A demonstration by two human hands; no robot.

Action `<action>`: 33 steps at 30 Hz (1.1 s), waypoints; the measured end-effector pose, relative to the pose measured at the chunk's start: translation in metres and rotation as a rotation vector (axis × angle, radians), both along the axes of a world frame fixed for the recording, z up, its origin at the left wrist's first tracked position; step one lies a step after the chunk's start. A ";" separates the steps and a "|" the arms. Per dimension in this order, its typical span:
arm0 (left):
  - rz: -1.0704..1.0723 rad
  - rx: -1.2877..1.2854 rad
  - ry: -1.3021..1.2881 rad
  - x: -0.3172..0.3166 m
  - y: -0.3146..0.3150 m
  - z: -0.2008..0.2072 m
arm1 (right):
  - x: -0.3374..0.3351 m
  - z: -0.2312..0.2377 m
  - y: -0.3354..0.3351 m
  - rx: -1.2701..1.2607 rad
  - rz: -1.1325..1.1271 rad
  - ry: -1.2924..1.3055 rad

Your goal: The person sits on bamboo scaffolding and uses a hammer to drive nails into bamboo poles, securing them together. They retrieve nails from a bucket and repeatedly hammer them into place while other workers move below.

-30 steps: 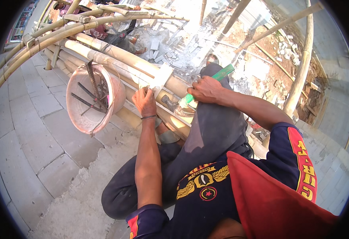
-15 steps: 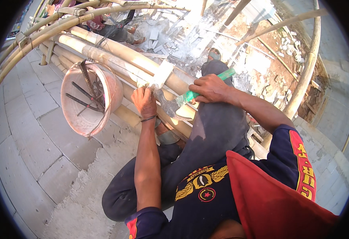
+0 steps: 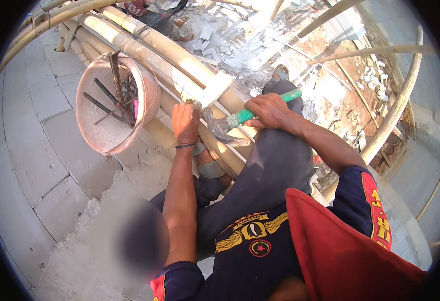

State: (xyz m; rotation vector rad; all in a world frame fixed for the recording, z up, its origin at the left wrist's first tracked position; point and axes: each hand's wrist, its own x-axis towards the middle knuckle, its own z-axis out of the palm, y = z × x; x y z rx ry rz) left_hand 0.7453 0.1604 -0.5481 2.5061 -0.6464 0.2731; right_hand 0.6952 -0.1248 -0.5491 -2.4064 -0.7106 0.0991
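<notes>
My right hand (image 3: 269, 111) is wrapped round the green handle (image 3: 291, 95) of a hammer. The worn grey metal hammer head (image 3: 215, 123) lies just right of my left hand, over the bamboo poles. My left hand (image 3: 185, 122) is closed, fingers pinched together beside the hammer head; what it grips is hidden. Right behind it, a small white block (image 3: 217, 86) rests on the bamboo poles (image 3: 172, 62). My bent knee (image 3: 280, 145) is under the right forearm.
A pinkish bucket (image 3: 93, 135) holding dark rods and bits of wire stands left of my hands on grey blockwork (image 3: 34, 150). Rough mortar (image 3: 99, 215) lies nearer. Bamboo poles (image 3: 393, 108) rise at right. Broken blocks (image 3: 205, 35) litter the ground below, where another person (image 3: 162, 22) is.
The view has shifted a little, so the bucket and poles sit differently in it. The hammer head has tilted slightly beside my left hand. Both hands keep their closed grips.
</notes>
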 end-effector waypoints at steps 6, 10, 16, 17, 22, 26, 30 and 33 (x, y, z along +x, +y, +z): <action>0.032 0.048 -0.006 0.000 -0.005 0.000 | -0.005 0.001 0.005 -0.009 -0.017 -0.033; 0.018 0.093 -0.066 0.002 -0.006 -0.001 | -0.004 0.002 0.007 0.008 -0.017 -0.058; 0.029 0.069 -0.038 -0.001 -0.008 0.000 | -0.004 0.003 0.010 0.019 -0.005 -0.050; 0.029 0.058 -0.025 -0.001 -0.008 0.000 | -0.004 0.003 0.010 0.013 -0.006 -0.047; 0.025 0.042 -0.025 -0.001 -0.010 0.002 | -0.006 0.003 0.009 -0.036 0.002 0.009; 0.020 0.055 -0.025 0.000 -0.011 0.002 | -0.006 0.003 0.009 -0.011 -0.006 -0.018; 0.026 0.056 -0.026 0.003 -0.011 0.002 | -0.002 0.000 0.009 0.061 -0.008 -0.107; 0.022 0.015 -0.001 0.004 -0.012 0.002 | 0.003 -0.003 0.008 0.037 0.016 -0.093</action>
